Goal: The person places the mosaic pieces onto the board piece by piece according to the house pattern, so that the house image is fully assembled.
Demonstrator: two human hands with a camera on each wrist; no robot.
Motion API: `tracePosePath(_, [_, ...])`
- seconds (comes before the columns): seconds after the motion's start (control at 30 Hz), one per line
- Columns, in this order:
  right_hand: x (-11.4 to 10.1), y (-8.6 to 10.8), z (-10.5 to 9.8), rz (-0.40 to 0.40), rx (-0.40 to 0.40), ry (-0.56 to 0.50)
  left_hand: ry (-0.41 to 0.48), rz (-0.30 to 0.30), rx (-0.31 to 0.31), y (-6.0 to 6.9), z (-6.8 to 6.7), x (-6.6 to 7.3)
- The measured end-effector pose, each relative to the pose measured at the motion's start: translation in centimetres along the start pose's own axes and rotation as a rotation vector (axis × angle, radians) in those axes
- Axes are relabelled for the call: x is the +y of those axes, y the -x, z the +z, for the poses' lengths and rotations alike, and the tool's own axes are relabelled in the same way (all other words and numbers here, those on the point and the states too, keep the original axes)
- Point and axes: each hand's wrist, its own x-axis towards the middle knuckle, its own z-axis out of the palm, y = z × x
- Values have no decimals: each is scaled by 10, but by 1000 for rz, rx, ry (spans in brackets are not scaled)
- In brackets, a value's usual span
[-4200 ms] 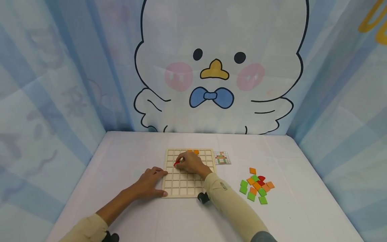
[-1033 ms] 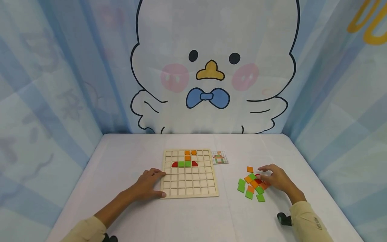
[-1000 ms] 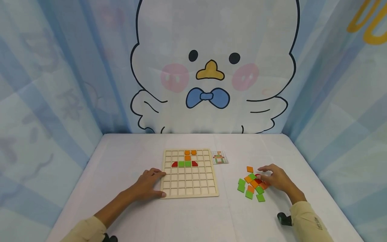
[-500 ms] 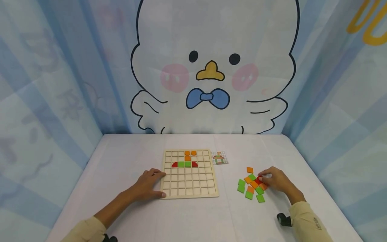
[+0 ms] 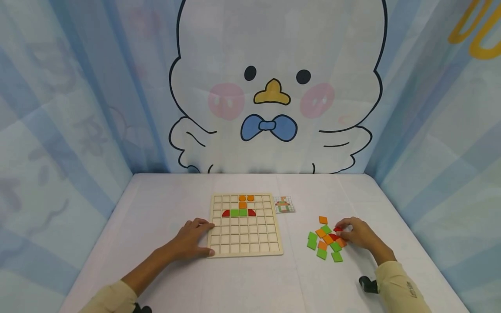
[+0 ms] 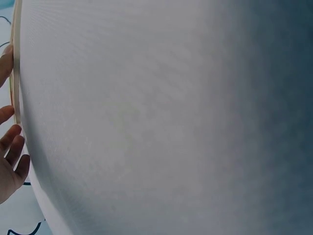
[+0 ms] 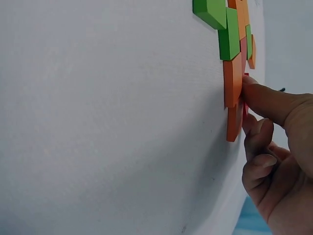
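Right hand [image 5: 358,233] shifts from the board [image 5: 261,239] to the loose tiles [image 5: 327,239], pinching a red piece [image 5: 337,229]

Nearest are two beige sleeves [image 5: 401,284]; lettering on the right one is too small to read, and a black rounded fitting [image 5: 368,284] sits beside its cuff. The worktop [image 5: 250,282] is smooth and white. The left hand [image 5: 190,239] has thumb and fingers apart, resting against the board's left rim. The right hand's thumb and fingertips are clamped on the red piece at the right-hand fringe of the tiles, its outline partly hidden. The tiles, mostly flat orange and green squares, crowd together well apart from the board, with white worktop on every side.

The board is pale, wood-like and ridged into a grid. Two green squares [image 5: 238,212] sit between red rounded pieces [image 5: 226,213], with an orange square [image 5: 242,204] above and orange rounded pieces [image 5: 250,198] along the top row. Just beside its upper right edge lies a card [image 5: 284,204] printed with a coloured grid picture.

Beyond the worktop's far edge hangs a blue-and-white curtain [image 5: 152,87] with a cartoon chick [image 5: 274,39]; yellow lettering [image 5: 484,54] is cut off.
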Motion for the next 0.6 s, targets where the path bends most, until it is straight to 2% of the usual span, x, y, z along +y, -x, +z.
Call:
tracePosePath(0.27, [-1, 0, 6, -13, 45, -11, -6, -7, 1, 0, -1, 1])
tracePosePath(0.4, [-1, -2, 8, -17, 41, -41, -16, -3, 1, 0, -1, 1])
tracePosePath(0.6, [-13, -1, 3, -11, 35, -92, -13, -3, -3, 0, -1, 1])
